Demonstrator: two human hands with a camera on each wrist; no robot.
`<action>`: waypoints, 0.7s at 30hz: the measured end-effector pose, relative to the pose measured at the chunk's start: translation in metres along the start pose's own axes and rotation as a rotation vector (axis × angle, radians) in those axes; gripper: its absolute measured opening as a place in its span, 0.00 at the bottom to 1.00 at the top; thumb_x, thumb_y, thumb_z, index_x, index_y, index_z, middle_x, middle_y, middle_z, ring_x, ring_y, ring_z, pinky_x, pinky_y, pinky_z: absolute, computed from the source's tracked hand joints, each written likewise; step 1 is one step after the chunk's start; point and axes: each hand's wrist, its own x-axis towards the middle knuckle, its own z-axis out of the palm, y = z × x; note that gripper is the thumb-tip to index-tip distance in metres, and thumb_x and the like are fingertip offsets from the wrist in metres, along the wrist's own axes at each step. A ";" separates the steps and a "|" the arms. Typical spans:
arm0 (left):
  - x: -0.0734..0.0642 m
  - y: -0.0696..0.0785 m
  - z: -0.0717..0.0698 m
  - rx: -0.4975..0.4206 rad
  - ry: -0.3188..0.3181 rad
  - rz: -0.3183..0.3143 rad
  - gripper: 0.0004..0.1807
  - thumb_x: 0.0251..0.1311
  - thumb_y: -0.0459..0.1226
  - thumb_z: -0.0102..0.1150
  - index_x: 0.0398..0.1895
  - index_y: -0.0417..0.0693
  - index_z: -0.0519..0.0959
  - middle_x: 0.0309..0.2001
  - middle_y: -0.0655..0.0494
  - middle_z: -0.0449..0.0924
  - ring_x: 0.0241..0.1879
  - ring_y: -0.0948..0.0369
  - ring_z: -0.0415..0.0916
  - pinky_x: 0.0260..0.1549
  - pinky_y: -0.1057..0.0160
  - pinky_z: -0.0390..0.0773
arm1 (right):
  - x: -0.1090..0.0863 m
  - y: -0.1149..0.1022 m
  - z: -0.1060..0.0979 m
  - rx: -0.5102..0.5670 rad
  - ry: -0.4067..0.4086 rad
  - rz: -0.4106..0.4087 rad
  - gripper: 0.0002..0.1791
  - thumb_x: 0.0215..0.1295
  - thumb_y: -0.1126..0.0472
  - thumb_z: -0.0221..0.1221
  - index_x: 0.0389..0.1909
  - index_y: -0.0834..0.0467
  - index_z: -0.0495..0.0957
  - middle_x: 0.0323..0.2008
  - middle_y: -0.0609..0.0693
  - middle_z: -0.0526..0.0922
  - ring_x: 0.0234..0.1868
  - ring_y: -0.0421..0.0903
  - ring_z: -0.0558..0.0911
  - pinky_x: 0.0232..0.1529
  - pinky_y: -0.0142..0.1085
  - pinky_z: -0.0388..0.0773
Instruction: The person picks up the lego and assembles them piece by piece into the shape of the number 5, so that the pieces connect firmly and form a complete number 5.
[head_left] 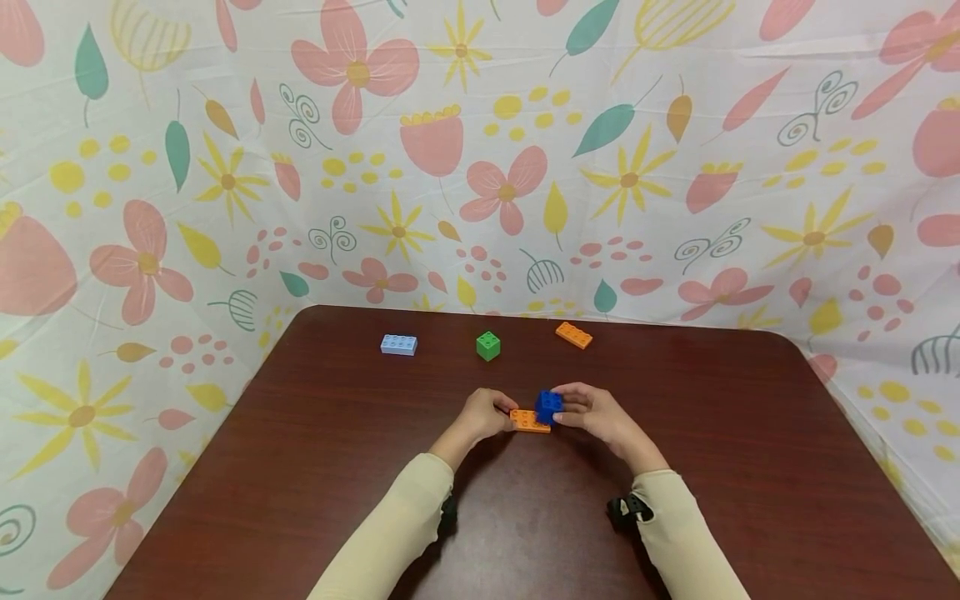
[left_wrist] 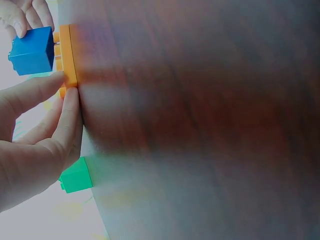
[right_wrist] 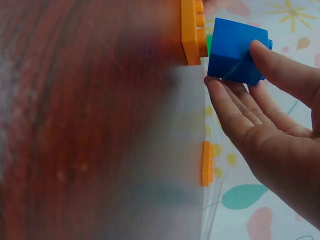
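Observation:
My left hand pinches the left end of a flat orange brick that lies on the table, thumb and fingers at its sides. My right hand holds a square blue brick between thumb and fingers, over the right end of the orange one. In the left wrist view the blue brick is tilted, close above the orange studs. The right wrist view shows a narrow gap between the blue brick and the orange brick.
Along the back of the dark brown table lie a light blue brick, a green brick and a second flat orange brick. A flowered cloth hangs behind and at the sides.

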 end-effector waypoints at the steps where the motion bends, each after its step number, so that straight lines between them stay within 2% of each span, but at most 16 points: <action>1: 0.000 0.000 0.000 -0.001 0.001 -0.001 0.14 0.47 0.23 0.69 0.40 0.39 0.85 0.34 0.51 0.79 0.30 0.61 0.75 0.30 0.64 0.78 | 0.000 0.000 0.001 0.002 -0.002 0.002 0.23 0.65 0.65 0.60 0.60 0.66 0.69 0.57 0.65 0.74 0.59 0.59 0.74 0.55 0.46 0.76; 21: 0.001 0.000 0.001 -0.001 0.008 -0.015 0.14 0.46 0.22 0.68 0.39 0.38 0.85 0.33 0.50 0.79 0.30 0.60 0.74 0.29 0.65 0.78 | -0.002 -0.002 0.006 0.001 -0.037 0.002 0.25 0.66 0.60 0.61 0.61 0.66 0.70 0.58 0.65 0.74 0.58 0.57 0.75 0.56 0.48 0.74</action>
